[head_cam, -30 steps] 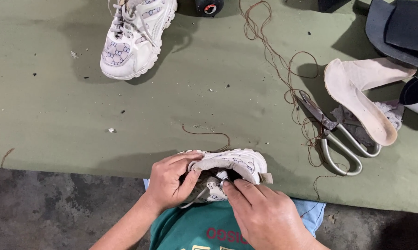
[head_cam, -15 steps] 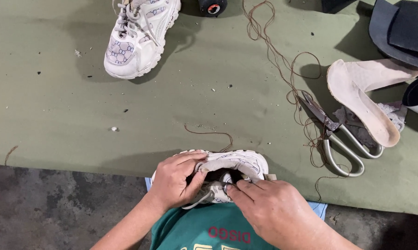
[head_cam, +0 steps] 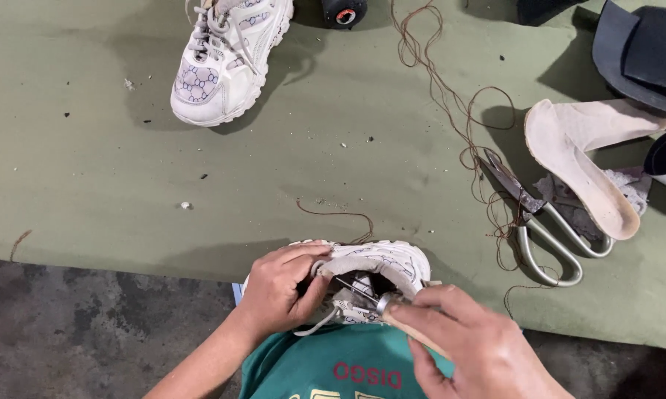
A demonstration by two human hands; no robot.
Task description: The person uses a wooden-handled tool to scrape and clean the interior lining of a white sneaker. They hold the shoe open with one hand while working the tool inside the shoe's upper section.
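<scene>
We see the left hand (head_cam: 277, 292) wrapped around the heel end of a white sneaker (head_cam: 370, 277), fingers curled over its collar and thumb pressed at the opening, so the shoe is gripped at the near edge of the green worktop (head_cam: 111, 185), against the person's teal shirt (head_cam: 333, 366). The right hand (head_cam: 473, 347) is closed on the wooden handle of a stitching awl (head_cam: 381, 304), whose thin metal shaft points into the shoe's opening. Farther back on the worktop stands a second white sneaker (head_cam: 226, 63), well apart from the held one. To the right lie large scissors (head_cam: 543, 233), a pale insole (head_cam: 580, 159) and loose brown thread (head_cam: 451, 103) trailing from a dark spool (head_cam: 342, 11). Dark sole pieces (head_cam: 643, 52) occupy the far right corner.
</scene>
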